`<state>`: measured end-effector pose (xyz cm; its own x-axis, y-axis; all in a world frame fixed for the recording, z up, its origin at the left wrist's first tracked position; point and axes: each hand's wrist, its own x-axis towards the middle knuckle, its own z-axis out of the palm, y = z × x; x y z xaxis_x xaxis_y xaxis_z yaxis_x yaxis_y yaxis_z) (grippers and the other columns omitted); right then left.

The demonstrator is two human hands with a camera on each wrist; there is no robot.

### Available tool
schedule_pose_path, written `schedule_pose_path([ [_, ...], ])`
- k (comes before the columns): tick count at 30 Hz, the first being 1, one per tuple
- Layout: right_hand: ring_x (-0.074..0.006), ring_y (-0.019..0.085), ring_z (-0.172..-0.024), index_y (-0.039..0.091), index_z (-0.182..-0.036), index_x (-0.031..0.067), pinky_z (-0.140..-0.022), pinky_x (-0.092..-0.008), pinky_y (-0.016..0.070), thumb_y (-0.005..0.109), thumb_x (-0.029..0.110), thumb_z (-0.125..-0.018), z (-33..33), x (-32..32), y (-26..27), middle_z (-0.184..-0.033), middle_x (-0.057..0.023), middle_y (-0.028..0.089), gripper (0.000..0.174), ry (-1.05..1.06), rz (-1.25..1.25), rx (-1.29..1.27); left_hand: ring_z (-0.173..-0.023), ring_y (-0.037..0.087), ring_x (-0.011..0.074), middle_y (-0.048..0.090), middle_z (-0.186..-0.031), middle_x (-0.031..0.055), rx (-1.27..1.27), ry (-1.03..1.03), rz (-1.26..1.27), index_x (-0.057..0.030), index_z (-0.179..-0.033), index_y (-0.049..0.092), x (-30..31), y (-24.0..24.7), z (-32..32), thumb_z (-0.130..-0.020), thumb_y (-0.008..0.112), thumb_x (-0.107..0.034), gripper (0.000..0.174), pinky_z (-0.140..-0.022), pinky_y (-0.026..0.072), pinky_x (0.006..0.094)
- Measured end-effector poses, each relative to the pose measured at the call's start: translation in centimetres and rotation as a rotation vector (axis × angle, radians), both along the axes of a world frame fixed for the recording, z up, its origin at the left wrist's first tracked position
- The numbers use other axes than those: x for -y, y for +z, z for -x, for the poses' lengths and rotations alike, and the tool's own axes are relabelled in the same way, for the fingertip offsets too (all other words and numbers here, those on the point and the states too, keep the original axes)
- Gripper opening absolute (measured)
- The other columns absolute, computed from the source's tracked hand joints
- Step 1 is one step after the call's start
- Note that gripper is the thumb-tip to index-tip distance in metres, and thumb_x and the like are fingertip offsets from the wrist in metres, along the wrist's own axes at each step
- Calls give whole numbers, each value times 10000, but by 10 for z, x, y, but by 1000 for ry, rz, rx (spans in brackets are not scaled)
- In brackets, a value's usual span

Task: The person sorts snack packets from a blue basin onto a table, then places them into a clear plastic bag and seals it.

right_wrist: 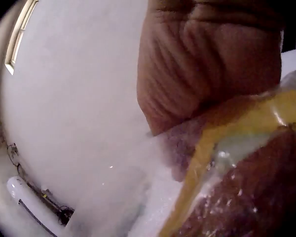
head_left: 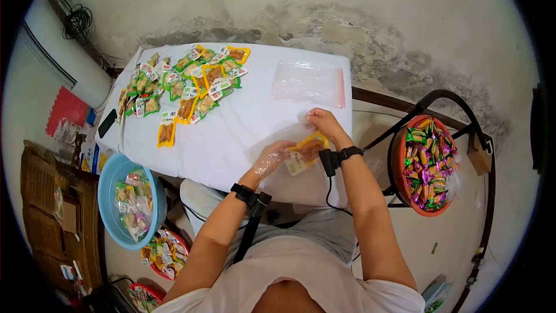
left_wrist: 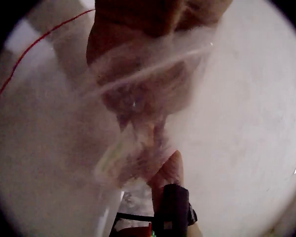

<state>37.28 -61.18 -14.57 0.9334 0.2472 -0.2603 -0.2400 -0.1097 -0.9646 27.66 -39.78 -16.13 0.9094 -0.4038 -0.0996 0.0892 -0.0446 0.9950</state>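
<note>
My left hand [head_left: 270, 159] reaches inside a clear plastic bag [head_left: 282, 135], pinching a yellow-edged snack packet [head_left: 305, 153]. My right hand [head_left: 325, 125] pinches the bag's far side.

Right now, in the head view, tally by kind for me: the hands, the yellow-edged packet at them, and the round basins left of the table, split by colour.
Hands, left hand and right hand: 2
Yellow-edged packet: 1
Blue basin: 1
Red basins: 2
Total: 6
</note>
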Motion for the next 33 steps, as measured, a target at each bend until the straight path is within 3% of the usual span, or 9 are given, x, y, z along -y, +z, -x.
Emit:
schedule_pose_path([
  [3,-77,523,-630,610,-877,42,-592,-217,417,622,141,-800,-5,-10,-4,-719,2,602,126,47,-88,22,-1020,535,171,576,-1139,73,-100,45,120,-42,-1190,552,2,-18,-3,-818,599,-106,381,-885,440,297],
  [8,-292,559,-1001,542,-1132,19,-884,-359,437,606,185,-805,0,-16,-11,-1081,-164,588,372,-161,506,631,-1082,523,198,520,-1245,91,-191,35,437,-50,-1297,446,18,-33,-2,-833,574,-117,485,-907,426,332],
  [10,-347,487,-1087,526,-1161,14,-943,-388,390,598,167,-797,17,-20,5,-1150,-198,537,401,-146,623,774,-1047,541,256,494,-1278,119,505,147,-342,-75,-1338,389,23,-51,-1,-813,574,-111,558,-895,430,372],
  [11,-372,471,-1090,517,-1177,8,-949,-413,380,582,147,-808,27,-22,13,-1154,-214,526,400,-113,654,853,-1047,541,256,494,-1278,119,503,190,-359,-75,-1338,389,19,-34,0,-813,574,-111,558,-895,430,372],
  [14,-378,450,-1112,516,-1169,-6,-964,-443,358,576,95,-786,63,-32,29,-1173,-226,508,401,-90,673,931,-1050,520,341,501,-1232,189,497,-35,-718,-42,-1312,380,17,9,8,-733,645,-93,639,-915,414,405],
  [16,-386,436,-1125,513,-1165,-5,-979,-464,335,590,96,-770,85,-40,31,-1197,-224,488,415,-191,792,1018,-1055,503,367,517,-1185,209,809,305,-811,-11,-1257,416,20,-9,15,-728,643,-135,589,-921,401,413],
  [20,-398,409,-1148,505,-1171,1,-987,-490,311,607,127,-773,127,-56,39,-1217,-214,468,429,-190,784,983,-1063,493,371,529,-1147,214,823,440,-811,13,-1174,473,14,-7,18,-738,617,-147,487,-925,396,419],
  [26,-382,447,-1081,491,-1168,9,-915,-478,351,699,197,-703,175,-96,37,-1142,-199,483,543,141,710,956,-999,523,358,567,-1044,188,825,123,-738,-3,-952,588,-85,-10,49,-738,576,-87,230,-889,421,420],
  [33,-318,482,-983,480,-1202,49,-854,-447,345,658,207,-727,161,-129,20,-1043,-141,520,531,123,869,909,-1095,464,378,510,-1182,195,801,628,-973,-25,-1001,582,-171,3,10,-775,585,-117,244,-925,382,452],
])
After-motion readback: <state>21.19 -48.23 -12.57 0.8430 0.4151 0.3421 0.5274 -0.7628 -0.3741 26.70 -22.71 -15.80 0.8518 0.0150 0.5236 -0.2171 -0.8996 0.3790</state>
